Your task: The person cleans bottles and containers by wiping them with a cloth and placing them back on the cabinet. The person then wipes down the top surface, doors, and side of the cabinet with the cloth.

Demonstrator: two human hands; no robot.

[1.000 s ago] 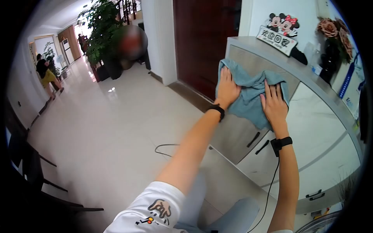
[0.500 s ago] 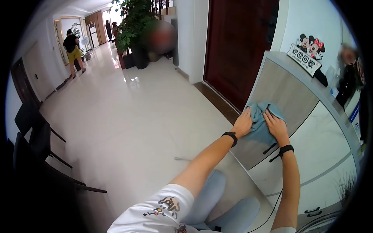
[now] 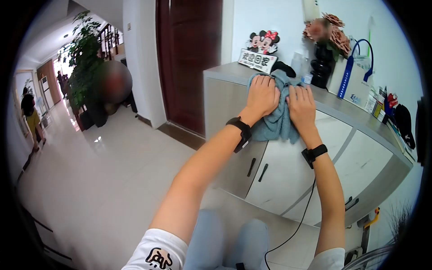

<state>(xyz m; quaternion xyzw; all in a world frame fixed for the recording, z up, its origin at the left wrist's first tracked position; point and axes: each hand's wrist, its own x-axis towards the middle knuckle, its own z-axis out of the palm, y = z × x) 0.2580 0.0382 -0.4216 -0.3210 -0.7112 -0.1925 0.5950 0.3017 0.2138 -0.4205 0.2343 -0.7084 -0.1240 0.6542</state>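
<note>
A blue-grey towel (image 3: 280,118) is bunched between both hands at the upper front edge of a shoe-cabinet-like unit (image 3: 222,101), its lower part hanging over the doors. My left hand (image 3: 262,96) grips its left side, fingers curled over the top. My right hand (image 3: 301,104) has the right side, fingers bent over the cloth; the fingertips of both are partly hidden in it. Each wrist wears a black band. Just behind the towel, on the cabinet top, stand a cartoon-mouse welcome sign (image 3: 258,60) and a black item (image 3: 283,69).
Along the cabinet top are clear bottles (image 3: 297,63), a black vase (image 3: 321,67) of flowers and a white bag (image 3: 355,81) with blue handles. A black cable (image 3: 292,234) hangs by my right arm. A dark red door (image 3: 189,63) is left; a person (image 3: 31,119) stands far off.
Both hands have moved the towel from the cabinet's door front up to its top edge, where it is more bunched. My view has turned right, toward the cabinet.
</note>
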